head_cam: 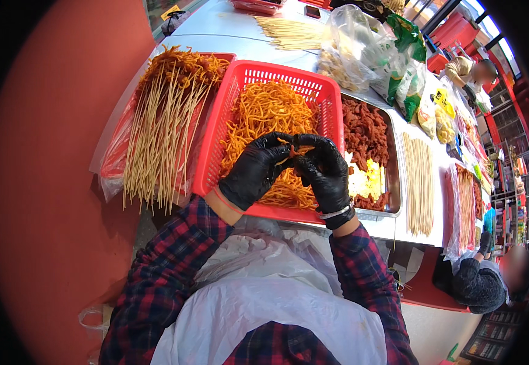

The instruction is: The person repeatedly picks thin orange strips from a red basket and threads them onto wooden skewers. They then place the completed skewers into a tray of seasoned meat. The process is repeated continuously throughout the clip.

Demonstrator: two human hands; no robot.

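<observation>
My left hand (260, 171) and my right hand (324, 166), both in black gloves, meet above a red plastic basket (204, 159). Between their fingertips they pinch a small bunch of orange food strands (302, 149); whether a skewer is inside it cannot be told. A heap of similar orange strands (278, 107) fills the basket below. Right of it, a metal tray (394, 200) holds dark red meat pieces (364, 130), with its bright bottom partly showing. To the left, bamboo skewers (162, 141) loaded with orange strands (182, 68) lie across a plastic-lined red tray (117, 150).
Bare bamboo skewers (417, 182) lie right of the metal tray, and more skewers (292, 33) lie at the back. Plastic bags of food (351, 50) crowd the far side. Two other people work along the right, one at the back (461, 73), one nearer (479, 283).
</observation>
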